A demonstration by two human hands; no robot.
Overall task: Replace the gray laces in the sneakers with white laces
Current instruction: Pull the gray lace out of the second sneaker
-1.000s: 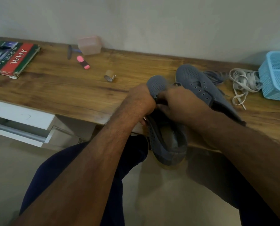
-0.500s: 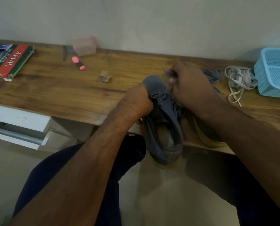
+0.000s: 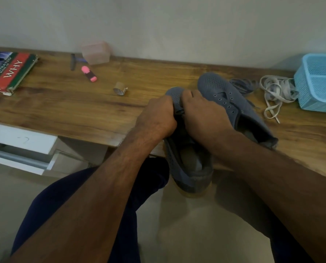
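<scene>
A gray sneaker (image 3: 188, 168) hangs over the desk's front edge, toe on the wood, heel toward me. My left hand (image 3: 156, 118) grips its left side near the toe. My right hand (image 3: 202, 112) is closed on the lacing area beside it; a bit of gray lace shows between the two hands. The second gray sneaker (image 3: 228, 99) lies on the desk to the right with bare eyelets. Behind it is a loose gray lace (image 3: 243, 85), and further right a pile of white laces (image 3: 276, 93).
A light blue basket (image 3: 319, 82) stands at the far right. On the wooden desk (image 3: 78, 105) lie a book (image 3: 6, 71), a pink highlighter (image 3: 89, 74), a small tape roll (image 3: 119, 88), a pen and a pink box (image 3: 95, 52). A white drawer (image 3: 18, 145) sits below left.
My right hand, which had lifted up and back behind the sneaker's toe half a second ago, has come back down onto the lacing next to my left hand.
</scene>
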